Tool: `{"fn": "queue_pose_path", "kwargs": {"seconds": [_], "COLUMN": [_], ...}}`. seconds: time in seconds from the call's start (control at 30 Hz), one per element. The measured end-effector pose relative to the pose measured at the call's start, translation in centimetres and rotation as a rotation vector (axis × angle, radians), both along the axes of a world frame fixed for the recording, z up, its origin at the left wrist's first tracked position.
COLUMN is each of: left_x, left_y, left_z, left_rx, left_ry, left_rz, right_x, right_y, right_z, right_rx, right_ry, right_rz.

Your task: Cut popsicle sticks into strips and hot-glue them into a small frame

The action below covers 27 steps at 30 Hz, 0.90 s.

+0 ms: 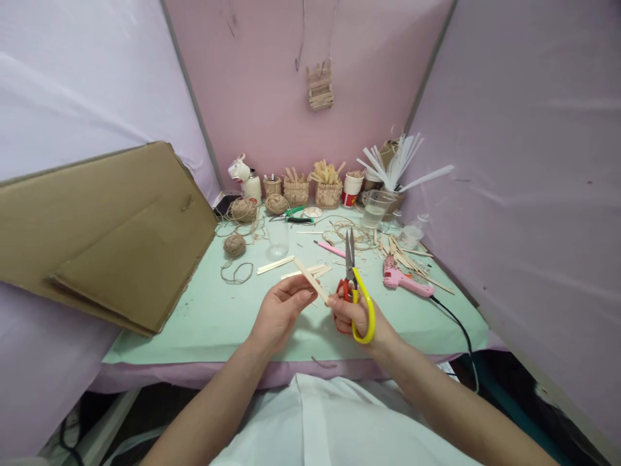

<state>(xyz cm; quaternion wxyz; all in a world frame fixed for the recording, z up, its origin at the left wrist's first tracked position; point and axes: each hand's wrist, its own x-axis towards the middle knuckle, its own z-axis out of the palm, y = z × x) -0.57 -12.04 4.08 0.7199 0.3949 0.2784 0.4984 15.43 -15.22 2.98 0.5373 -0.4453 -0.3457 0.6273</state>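
My left hand (284,304) pinches a flat wooden craft stick (310,279) that slants between both hands over the table's front part. In my right hand (356,310) is a pair of scissors (350,259) with one yellow and one red handle, blades pointing up and away. The fingertips of that hand also touch the stick's near end. More craft sticks (275,265) lie just beyond my left hand. A pink pen-like tool (330,248) rests behind the scissors.
At right lies a pink glue gun (405,279) with its cord over the edge, near scattered wood pieces (402,255). A clear cup (278,239), twine balls (235,244) and green-handled pliers (295,217) stand farther back. Cardboard (116,239) leans at left; stick-filled baskets (328,193) line the back.
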Motion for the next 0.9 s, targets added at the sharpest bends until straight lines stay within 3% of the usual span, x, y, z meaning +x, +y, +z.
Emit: {"fn": "queue_pose_path", "kwargs": {"seconds": [0.23,0.33,0.4,0.47,0.57,0.63,0.7,0.8,0.9], "left_x": [0.7,0.2,-1.0,-2.6,-4.5,-4.8,-4.2,-2.8,-2.3], "left_y": [-0.2,0.1,1.2,3.1,6.7,8.8,10.1,11.0,11.0], "left_z": [-0.6,-0.5,0.2,1.4,3.2,3.7,3.6,2.8,2.1], "left_rx": [-0.027,0.033,0.111,0.271,0.556,0.728,0.797,0.787,0.734], "left_ry": [0.040,0.110,0.219,0.437,0.985,1.372,1.703,1.941,1.965], "left_rz": [0.100,0.124,0.158,0.224,0.313,0.260,0.169,0.056,0.005], "right_x": [-1.4,-1.4,-0.8,0.4,2.8,4.2,5.2,5.8,5.8], "right_y": [-0.2,-0.1,0.2,0.6,1.2,1.3,1.3,1.2,1.2], "right_z": [-0.9,-0.5,-0.2,0.0,-0.2,-0.8,-1.5,-2.4,-2.9], "right_rx": [-0.054,-0.072,-0.048,0.032,0.155,0.149,0.119,0.090,0.091], "right_ry": [0.107,0.015,-0.155,-0.388,-0.735,-0.925,-1.040,-1.116,-1.171], "right_rz": [0.037,0.034,0.000,-0.068,-0.196,-0.241,-0.256,-0.259,-0.265]}}
